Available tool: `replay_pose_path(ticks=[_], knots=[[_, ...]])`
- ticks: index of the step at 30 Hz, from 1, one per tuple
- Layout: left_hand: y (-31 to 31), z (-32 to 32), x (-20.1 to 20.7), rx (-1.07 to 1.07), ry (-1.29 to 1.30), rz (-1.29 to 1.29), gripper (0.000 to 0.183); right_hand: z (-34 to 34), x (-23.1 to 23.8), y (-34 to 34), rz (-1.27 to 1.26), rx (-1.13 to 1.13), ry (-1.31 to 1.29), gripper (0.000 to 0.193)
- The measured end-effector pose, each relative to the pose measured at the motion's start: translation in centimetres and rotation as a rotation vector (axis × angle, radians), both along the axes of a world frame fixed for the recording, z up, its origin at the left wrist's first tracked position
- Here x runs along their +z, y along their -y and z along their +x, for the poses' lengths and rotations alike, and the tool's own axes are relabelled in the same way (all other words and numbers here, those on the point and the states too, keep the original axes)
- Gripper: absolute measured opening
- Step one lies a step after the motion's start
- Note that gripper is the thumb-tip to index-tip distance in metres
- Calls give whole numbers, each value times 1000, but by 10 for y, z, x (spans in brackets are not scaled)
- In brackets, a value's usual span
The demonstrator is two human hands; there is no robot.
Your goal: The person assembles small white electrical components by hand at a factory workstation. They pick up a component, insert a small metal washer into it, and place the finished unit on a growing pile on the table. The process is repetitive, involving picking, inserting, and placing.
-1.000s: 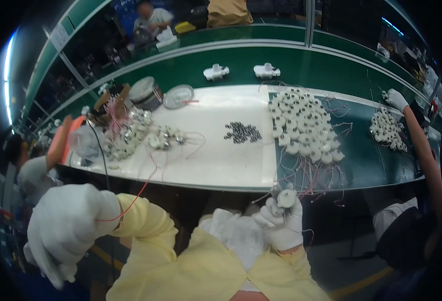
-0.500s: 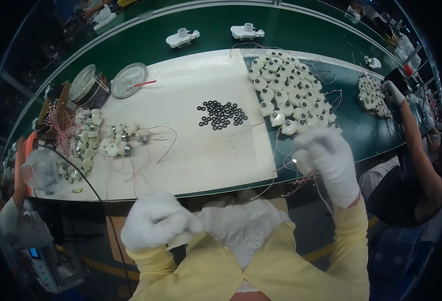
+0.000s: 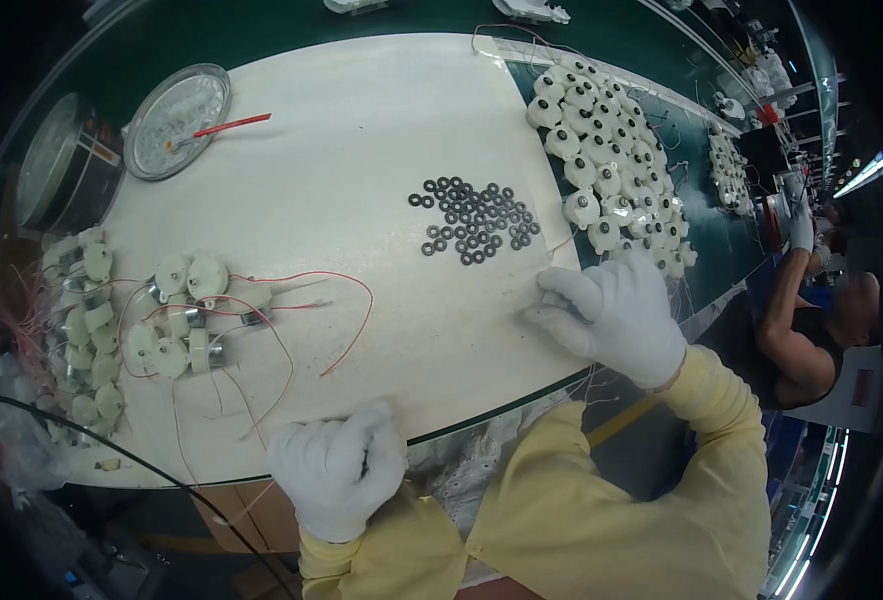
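Observation:
My gloved right hand (image 3: pixel 616 315) hovers over the right part of the white board. Its thumb and forefinger stand apart, with nothing visible between them. Just behind it lies a group of white round motors (image 3: pixel 606 180) with dark centres, set close together. To its left is a loose spread of small black rings (image 3: pixel 476 220). At the near table edge my gloved left hand (image 3: pixel 336 465) is curled closed. A small dark spot shows between its fingers, but whatever it holds is hidden.
Loose motors with red and white wires (image 3: pixel 186 320) lie at the left. Behind them are a round tub (image 3: pixel 66 165) and a clear lid (image 3: pixel 176 122) with a red stick (image 3: pixel 231 125). A black cable (image 3: pixel 131 455) crosses the near left corner. Another person (image 3: pixel 791 320) works at the right.
My right hand has let go of the white motor and moved left over the board. My left hand stays curled near the table edge. The view has turned and come closer.

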State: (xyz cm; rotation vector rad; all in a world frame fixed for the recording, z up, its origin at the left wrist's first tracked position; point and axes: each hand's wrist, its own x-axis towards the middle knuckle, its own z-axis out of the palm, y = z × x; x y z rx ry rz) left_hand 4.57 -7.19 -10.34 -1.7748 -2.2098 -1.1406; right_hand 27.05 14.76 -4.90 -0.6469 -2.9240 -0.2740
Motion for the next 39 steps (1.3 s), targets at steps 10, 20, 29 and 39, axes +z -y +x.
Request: replay_pose_path(ticks=[10, 20, 29, 39], knots=[[6, -5, 1, -60, 56, 2, 13, -24, 20, 8, -32, -115, 41, 35], [3, -5, 1, -85, 68, 63, 30, -30, 19, -13, -399, -169, -139, 40], [4, -4, 6, -75, 98, -23, 25, -28, 15, -14, -250, -172, -55, 43], [6, -2, 4, -71, 111, -1, 21, -38, 22, -6, -92, -141, 64, 43]])
